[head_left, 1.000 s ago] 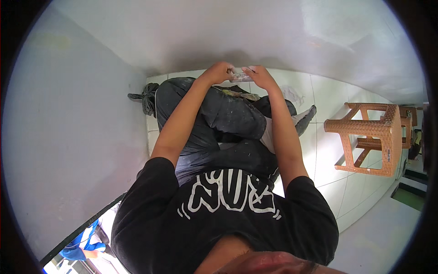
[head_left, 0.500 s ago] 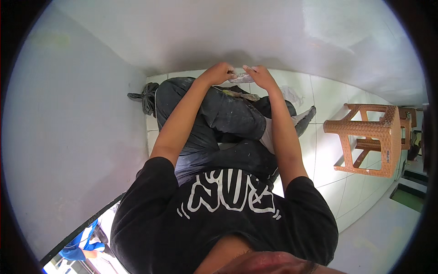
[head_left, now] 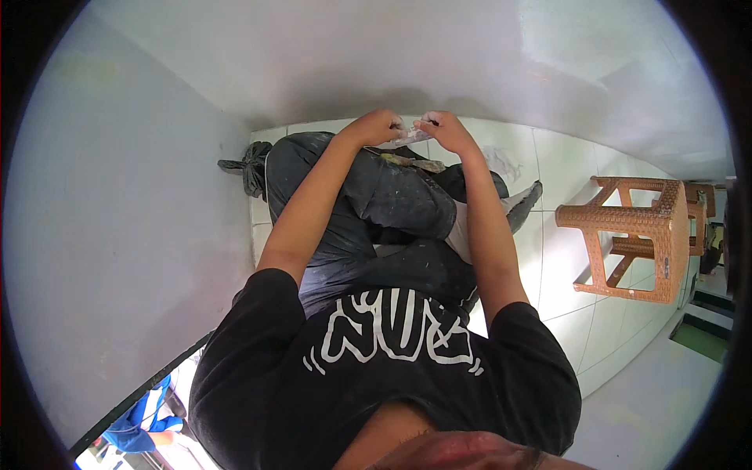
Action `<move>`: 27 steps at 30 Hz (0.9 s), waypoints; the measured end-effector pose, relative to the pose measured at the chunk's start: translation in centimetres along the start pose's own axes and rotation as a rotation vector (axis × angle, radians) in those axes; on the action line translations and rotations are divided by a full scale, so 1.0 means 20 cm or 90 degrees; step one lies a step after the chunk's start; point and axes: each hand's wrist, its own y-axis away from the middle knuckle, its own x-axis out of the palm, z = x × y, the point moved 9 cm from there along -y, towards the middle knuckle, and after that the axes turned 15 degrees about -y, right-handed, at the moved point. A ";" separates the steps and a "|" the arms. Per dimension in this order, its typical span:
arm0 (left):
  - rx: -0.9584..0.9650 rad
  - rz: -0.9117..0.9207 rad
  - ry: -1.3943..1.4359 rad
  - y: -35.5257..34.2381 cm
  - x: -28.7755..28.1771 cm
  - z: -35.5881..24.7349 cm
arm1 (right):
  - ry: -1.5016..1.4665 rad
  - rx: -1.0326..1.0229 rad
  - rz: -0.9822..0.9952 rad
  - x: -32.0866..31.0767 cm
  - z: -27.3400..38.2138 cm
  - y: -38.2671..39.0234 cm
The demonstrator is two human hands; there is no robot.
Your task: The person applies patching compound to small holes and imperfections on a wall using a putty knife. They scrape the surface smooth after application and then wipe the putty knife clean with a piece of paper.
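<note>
I sit cross-legged on the floor, both arms stretched toward the far wall. My left hand (head_left: 377, 128) is closed on one end of a whitish, smeared flat piece (head_left: 408, 139), whose kind I cannot make out. At its other end my right hand (head_left: 445, 132) pinches it with curled fingers. White powder or paste coats the fingertips of both hands. Just below them, a long, stained flat tool (head_left: 423, 164) with a yellowish-green part lies across my dark trousers (head_left: 399, 196). My knuckles hide some of the held piece.
A knotted black plastic bag (head_left: 255, 168) is beside my left knee, by the grey side wall (head_left: 125, 211). Crumpled clear plastic (head_left: 503, 163) lies on the white tiles near the far wall (head_left: 376, 55). Brown woven-look stools (head_left: 668, 243) stand right. Someone in blue (head_left: 141, 419) shows lower left.
The fingers of my right hand have curled inward and its thumb has dropped. The whitish piece now slants, its right end higher. My left hand has barely moved.
</note>
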 end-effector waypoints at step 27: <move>0.005 0.007 0.051 -0.02 0.05 0.06 | -0.030 0.006 0.004 0.00 0.00 0.00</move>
